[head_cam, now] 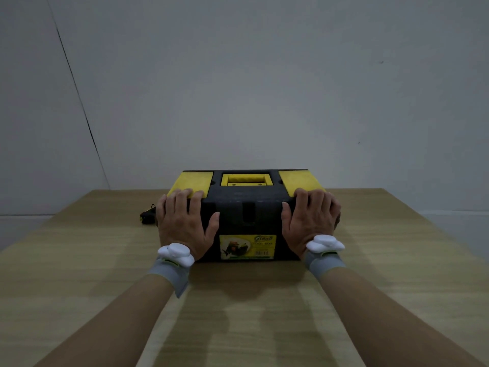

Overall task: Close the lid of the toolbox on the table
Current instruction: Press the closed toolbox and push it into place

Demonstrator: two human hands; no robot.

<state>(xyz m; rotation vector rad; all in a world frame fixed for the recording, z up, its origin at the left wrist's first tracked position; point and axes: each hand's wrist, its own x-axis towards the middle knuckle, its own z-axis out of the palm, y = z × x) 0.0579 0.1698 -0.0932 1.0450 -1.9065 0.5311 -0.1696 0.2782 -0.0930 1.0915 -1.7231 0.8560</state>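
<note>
A black toolbox [247, 221] with yellow lid panels stands on the wooden table [92, 287], its yellow label facing me. The lid [246, 193] lies flat down on the box, with a yellow handle in its recess. My left hand [184, 223] wraps the front left corner, fingers on the yellow panel and thumb against the front wall. My right hand [311, 221] grips the front right corner the same way. Both wrists wear grey bands with white trackers.
A small dark object [148, 217] lies on the table just left of the toolbox, partly hidden behind my left hand. A grey wall rises right behind the table's far edge. The table's left and right edges slant inward toward the wall.
</note>
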